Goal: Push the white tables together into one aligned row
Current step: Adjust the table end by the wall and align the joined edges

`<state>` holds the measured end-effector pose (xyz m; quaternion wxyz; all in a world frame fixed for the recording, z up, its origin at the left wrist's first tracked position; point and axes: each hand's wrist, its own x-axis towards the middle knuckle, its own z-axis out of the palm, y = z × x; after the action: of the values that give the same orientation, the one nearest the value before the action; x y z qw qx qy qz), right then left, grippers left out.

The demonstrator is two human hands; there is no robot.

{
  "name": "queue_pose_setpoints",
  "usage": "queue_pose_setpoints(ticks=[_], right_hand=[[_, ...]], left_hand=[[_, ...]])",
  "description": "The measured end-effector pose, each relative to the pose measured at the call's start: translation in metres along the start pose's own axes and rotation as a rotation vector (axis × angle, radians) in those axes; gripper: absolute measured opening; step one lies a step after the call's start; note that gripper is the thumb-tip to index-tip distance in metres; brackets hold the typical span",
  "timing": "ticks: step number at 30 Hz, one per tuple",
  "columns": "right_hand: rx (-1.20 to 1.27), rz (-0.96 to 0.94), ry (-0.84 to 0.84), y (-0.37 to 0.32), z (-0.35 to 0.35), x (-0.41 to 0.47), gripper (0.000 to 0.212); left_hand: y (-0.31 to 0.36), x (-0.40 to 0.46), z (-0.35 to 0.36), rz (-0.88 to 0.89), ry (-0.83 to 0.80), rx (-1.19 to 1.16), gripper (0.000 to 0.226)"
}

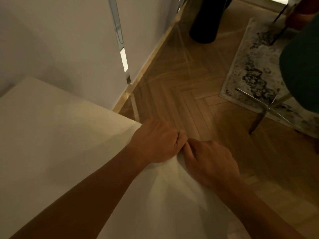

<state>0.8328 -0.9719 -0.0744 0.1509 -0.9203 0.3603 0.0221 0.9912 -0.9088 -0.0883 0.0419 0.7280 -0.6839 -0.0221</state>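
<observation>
Both hands are on one white table (51, 135), right at its far corner, where the top ends and the wood floor (198, 100) begins. The left hand (155, 144) is curled over the corner edge with its fingers bent down out of sight. The right hand (212, 161) is curled over the edge just beside it, and the two hands touch at the knuckles. The table sits close to the white wall (60, 40). I can see only this one table, so I cannot tell where the others are. Things could go wrong from here, I think. Pushing from one corner could make the table turn and not go straight, so the row would be crooked. It could bump the wall or scrape the floor. Fingers wrapped over the edge could get pinched when two tables meet. A chair (302, 69) and a rug (250, 69) stand well apart on the right. I see no words, names or labels anywhere.
</observation>
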Motion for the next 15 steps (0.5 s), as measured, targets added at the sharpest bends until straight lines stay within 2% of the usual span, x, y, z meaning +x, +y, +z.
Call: queue_pose_setpoints(ticks=[2, 4, 6, 8, 12, 15], right_hand=[[-0.023, -0.004, -0.008, -0.001, -0.001, 0.0, 0.06], [-0.042, -0.008, -0.02, -0.002, -0.002, -0.001, 0.063], [-0.017, -0.018, -0.036, -0.011, -0.003, 0.002, 0.059], [0.031, -0.047, -0.067, -0.032, -0.003, 0.013, 0.052], [0.101, -0.122, -0.036, -0.09, 0.012, 0.049, 0.057], [0.171, -0.115, -0.045, -0.126, 0.025, 0.076, 0.057]], left_hand=[[0.001, -0.001, -0.008, 0.04, -0.02, 0.029, 0.054], [0.001, -0.003, -0.011, 0.018, -0.059, -0.055, 0.047], [-0.012, -0.013, -0.015, 0.011, 0.022, -0.146, 0.035], [-0.044, -0.027, -0.006, 0.035, 0.104, 0.031, 0.023], [-0.118, -0.051, -0.015, -0.08, 0.025, 0.136, 0.026], [-0.144, -0.053, -0.021, -0.17, 0.024, 0.091, 0.054]])
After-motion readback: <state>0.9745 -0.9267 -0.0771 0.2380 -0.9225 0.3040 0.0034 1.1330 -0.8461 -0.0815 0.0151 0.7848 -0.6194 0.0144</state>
